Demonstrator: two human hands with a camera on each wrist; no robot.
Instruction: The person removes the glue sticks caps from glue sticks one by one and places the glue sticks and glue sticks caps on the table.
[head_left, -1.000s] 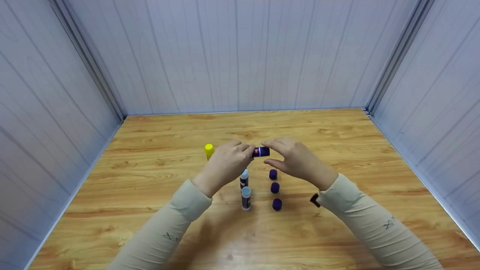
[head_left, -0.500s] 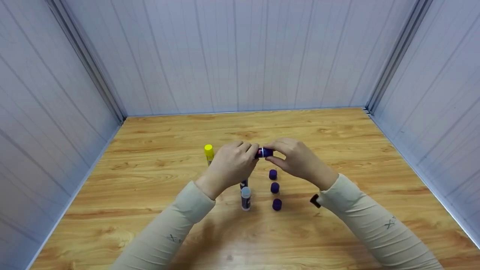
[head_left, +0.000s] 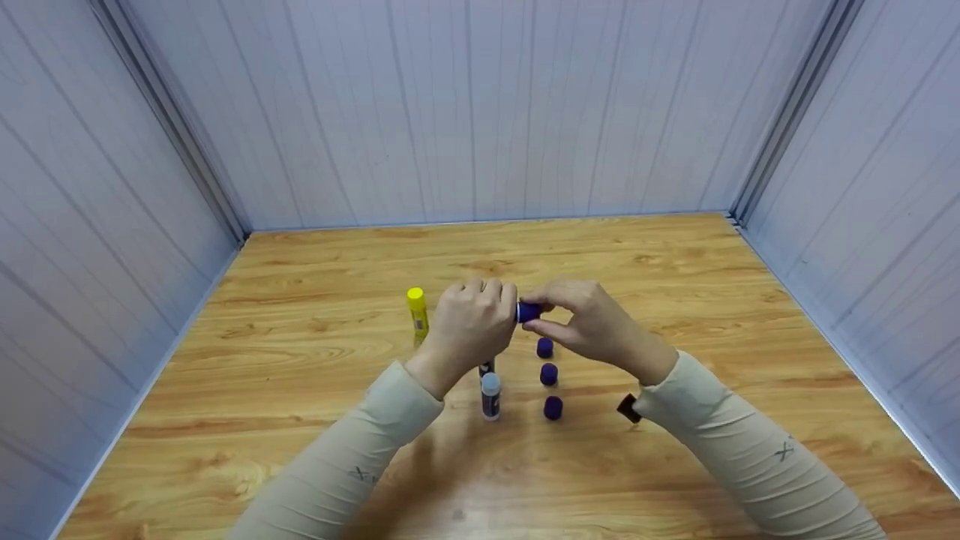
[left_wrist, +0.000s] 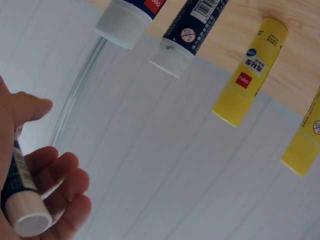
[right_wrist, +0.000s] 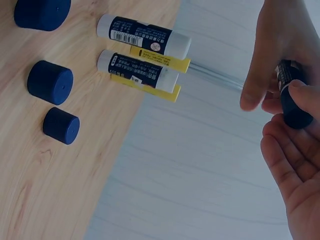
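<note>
My left hand [head_left: 472,322] grips a dark blue glue stick [left_wrist: 20,175] held sideways above the table, its white base pointing out of the fist in the left wrist view. The blue cap [head_left: 529,312] is on the stick's other end, between the thumb and fingers of my right hand [head_left: 589,319]. Below the hands stand two uncapped blue-labelled glue sticks, the front one [head_left: 490,397] in full view and the rear one [head_left: 487,368] partly hidden by the left hand. To their right sit three loose dark blue caps [head_left: 549,374] in a row.
A yellow glue stick [head_left: 418,311] stands to the left of my left hand; the left wrist view shows a second yellow glue stick [left_wrist: 307,135]. Pale panel walls [head_left: 480,112] enclose the wooden table [head_left: 300,337] at the back and sides.
My right hand's thumb and fingers have come together on the cap. The left hand has shifted slightly right, covering more of the stick. The standing sticks and loose caps stay put.
</note>
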